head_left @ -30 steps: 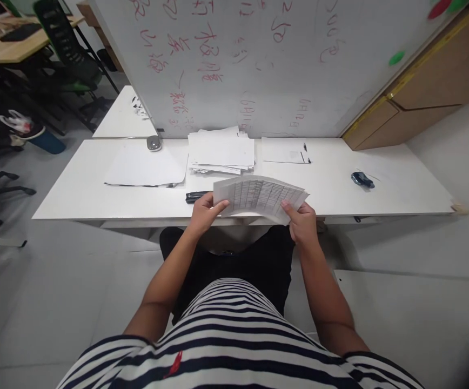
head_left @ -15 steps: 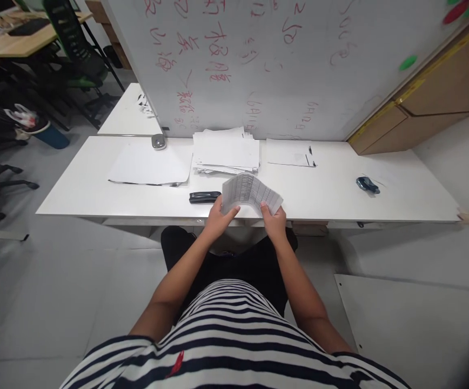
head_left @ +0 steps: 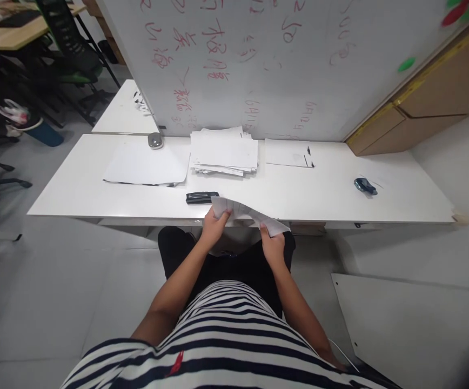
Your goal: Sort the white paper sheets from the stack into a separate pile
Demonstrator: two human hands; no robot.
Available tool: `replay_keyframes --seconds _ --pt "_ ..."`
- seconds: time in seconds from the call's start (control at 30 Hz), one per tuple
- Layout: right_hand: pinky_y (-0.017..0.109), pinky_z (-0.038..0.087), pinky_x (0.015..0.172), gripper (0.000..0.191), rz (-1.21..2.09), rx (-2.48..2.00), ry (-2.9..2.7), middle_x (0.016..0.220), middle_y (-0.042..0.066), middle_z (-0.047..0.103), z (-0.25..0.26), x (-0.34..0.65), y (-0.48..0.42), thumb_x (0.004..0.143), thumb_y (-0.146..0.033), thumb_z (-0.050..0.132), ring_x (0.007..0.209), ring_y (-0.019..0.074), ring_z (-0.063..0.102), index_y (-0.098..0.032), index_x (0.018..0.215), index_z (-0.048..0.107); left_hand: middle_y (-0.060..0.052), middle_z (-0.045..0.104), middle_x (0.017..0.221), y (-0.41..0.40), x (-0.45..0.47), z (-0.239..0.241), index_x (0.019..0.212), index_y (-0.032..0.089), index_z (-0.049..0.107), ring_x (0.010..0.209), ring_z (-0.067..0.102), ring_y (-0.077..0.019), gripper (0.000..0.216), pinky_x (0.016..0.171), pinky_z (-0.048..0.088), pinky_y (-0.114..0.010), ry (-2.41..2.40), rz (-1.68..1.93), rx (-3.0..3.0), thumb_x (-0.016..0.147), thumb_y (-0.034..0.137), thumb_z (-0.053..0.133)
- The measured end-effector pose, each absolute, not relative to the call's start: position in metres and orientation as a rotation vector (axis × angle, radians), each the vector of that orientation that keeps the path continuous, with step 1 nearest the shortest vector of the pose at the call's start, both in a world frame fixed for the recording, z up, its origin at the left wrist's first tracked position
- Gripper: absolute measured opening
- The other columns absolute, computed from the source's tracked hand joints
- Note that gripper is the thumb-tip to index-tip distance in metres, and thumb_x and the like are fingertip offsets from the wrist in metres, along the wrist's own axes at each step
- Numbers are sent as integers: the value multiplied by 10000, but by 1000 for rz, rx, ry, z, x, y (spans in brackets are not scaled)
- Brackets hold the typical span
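Note:
Between my two hands a sheet of paper (head_left: 246,212) is held up at the desk's front edge, seen nearly edge-on and slightly bent; whether it is one sheet or more I cannot tell. My left hand (head_left: 214,226) pinches its left end, thumb on the near face. At the lower right end, my right hand (head_left: 273,242) grips it the same way. A black stapler (head_left: 202,198) lies on the desk just beyond my left hand. Behind the held paper sits an uneven stack of white paper (head_left: 224,151).
On the white desk (head_left: 68,189) are a flat pile of paper (head_left: 147,165), a grey computer mouse (head_left: 155,140), a thin paper (head_left: 285,153) and a small dark blue object (head_left: 365,186). A whiteboard (head_left: 234,65) stands along the back, with cardboard boxes (head_left: 433,108) at right.
The held paper has tipped from showing its printed grid to nearly edge-on. Its right end has dropped, and my right hand has moved slightly lower. My left hand has shifted a little left.

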State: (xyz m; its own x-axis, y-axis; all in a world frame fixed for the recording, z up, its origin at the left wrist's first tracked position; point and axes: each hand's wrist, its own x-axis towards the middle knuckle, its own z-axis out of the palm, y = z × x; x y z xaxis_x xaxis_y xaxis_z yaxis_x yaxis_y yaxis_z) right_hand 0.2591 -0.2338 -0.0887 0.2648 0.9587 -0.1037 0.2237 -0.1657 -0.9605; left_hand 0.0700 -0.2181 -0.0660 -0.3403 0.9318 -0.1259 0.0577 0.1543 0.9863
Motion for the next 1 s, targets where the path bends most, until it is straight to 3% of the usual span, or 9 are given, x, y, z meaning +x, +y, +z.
replay_keyframes --seconds 0.1,0.2,0.27,0.33,0.43,0.6,0.73,1.0 --pt "391 493 910 498 1003 -1610 -1154 1106 116 704 -87 269 -252 780 -526 637 1034 270 644 -155 1107 690 -63 692 1003 -230 63 -58 1039 199 635 916 635 -222 383 791 478 -320 1594 1205 1036 761 461 672" --pt "336 533 647 495 1164 -1592 -1144 979 89 730 -84 284 -262 761 -538 658 739 217 655 -167 1086 700 -49 684 998 -235 50 -45 1060 230 618 858 626 -205 349 761 468 -317 1659 1130 1222 814 478 613" --pt "289 471 492 487 1259 -1587 -1068 876 71 726 -86 293 -264 750 -542 670 561 152 569 -159 1049 704 -54 678 996 -230 38 -38 1046 233 624 882 610 -207 301 815 444 -334 1768 1149 1455 872 463 537" --pt "257 405 431 472 1288 -1574 -960 806 52 711 -90 298 -264 734 -532 691 499 111 500 -156 1019 703 -76 674 1020 -218 26 -36 1015 224 642 981 583 -232 287 936 379 -374 1894 1142 1715 912 431 472" --pt "234 350 414 448 1308 -1530 -830 735 27 687 -96 298 -261 708 -510 723 486 92 472 -157 984 701 -102 661 1105 -193 10 -44 1046 222 644 1109 525 -274 304 1052 229 -439 2065 1011 1963 936 403 426" --pt "217 299 397 448 1362 -1437 -797 839 38 698 -95 286 -255 699 -493 738 500 72 444 -160 996 698 -115 655 842 -165 -5 -67 781 199 631 913 557 -274 439 842 309 -401 2264 725 1957 963 450 320" --pt "214 284 401 461 1430 -1405 -821 826 38 694 -92 276 -254 700 -492 735 515 75 437 -151 1007 690 -91 616 759 -160 -9 -72 725 210 579 804 537 -244 489 727 290 -361 2319 733 1905 975 474 252" --pt "222 295 419 473 1489 -1404 -856 785 32 687 -93 265 -254 706 -507 722 518 84 434 -146 1009 682 -90 573 720 -161 -7 -68 693 214 570 783 523 -245 494 715 292 -367 2258 789 1841 968 483 262"
